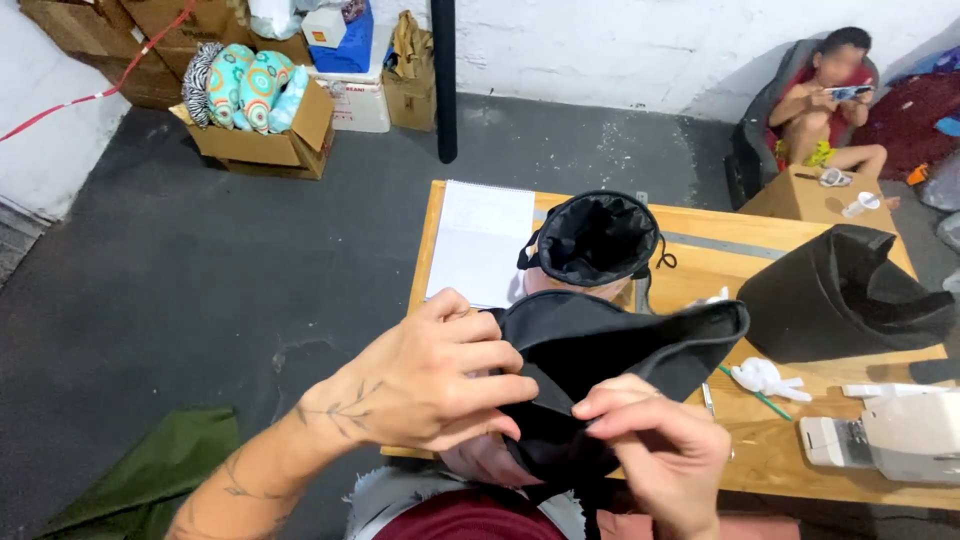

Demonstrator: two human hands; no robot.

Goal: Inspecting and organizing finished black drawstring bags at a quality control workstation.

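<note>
A black fabric piece (610,350), folded and cupped like a small bag, is held up in front of me over the near edge of the wooden table (780,450). My left hand (430,380) grips its left side with the fingers curled over the rim. My right hand (660,445) pinches the lower edge of the same fabric between thumb and fingers. Behind it on the table stands a black drawstring bag (597,238), open at the top, over a pinkish form.
A white notepad (480,242), a large black fabric bag (835,295), a white scrap (762,378), a green pencil (755,392) and a white sewing machine (890,440) are on the table. A seated person (825,100) is at back right. Cardboard boxes (260,140) with cushions stand at back left. Green cloth (150,470) lies on the floor.
</note>
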